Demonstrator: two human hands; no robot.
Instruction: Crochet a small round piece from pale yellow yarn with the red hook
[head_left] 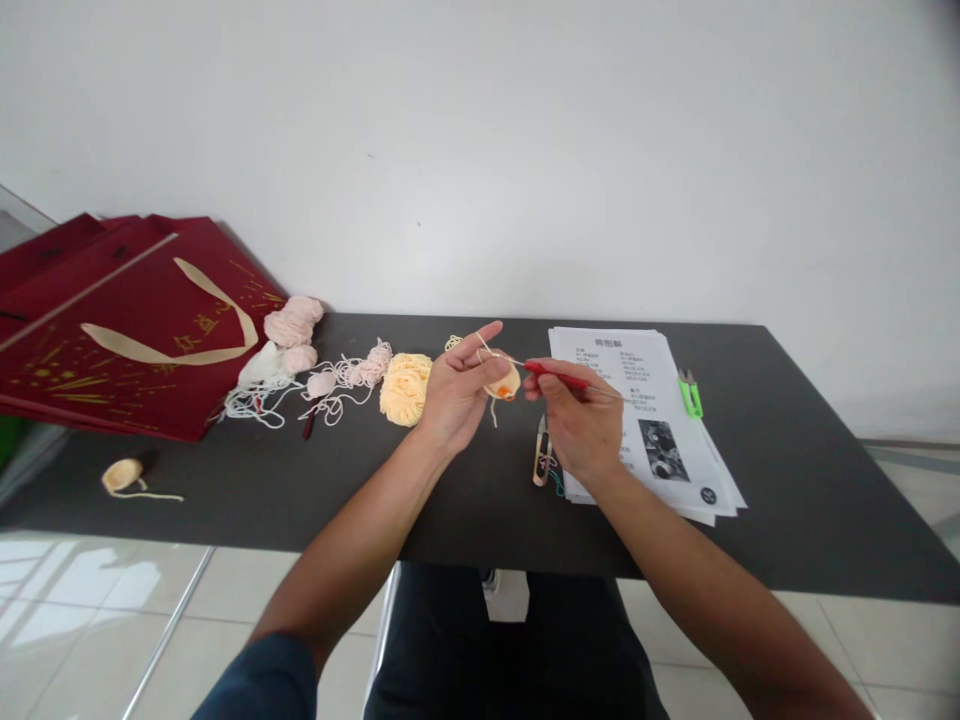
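Observation:
My left hand [459, 395] pinches a small pale yellow crochet piece [510, 383] with an orange spot on it. A strand of yarn loops over its raised index finger. In my right hand [581, 420] is a crochet hook [559, 376] with a red handle, its metal tip pointing left at the crochet piece. Whether the tip is inside a stitch is too small to tell. A yellow ball of yarn [405, 390] lies just left of my left hand. Below my right hand is a pair of thread snips [541, 452], partly beside the paper.
Printed sheets [600, 345] lie under my right forearm, with green snips [689, 394] on their right edge. Pink yarn [292, 322] and white yarn [262, 370] rest by dark red gift bags [150, 330]. A cream crocheted piece [124, 473] sits at the left on the dark table [787, 480].

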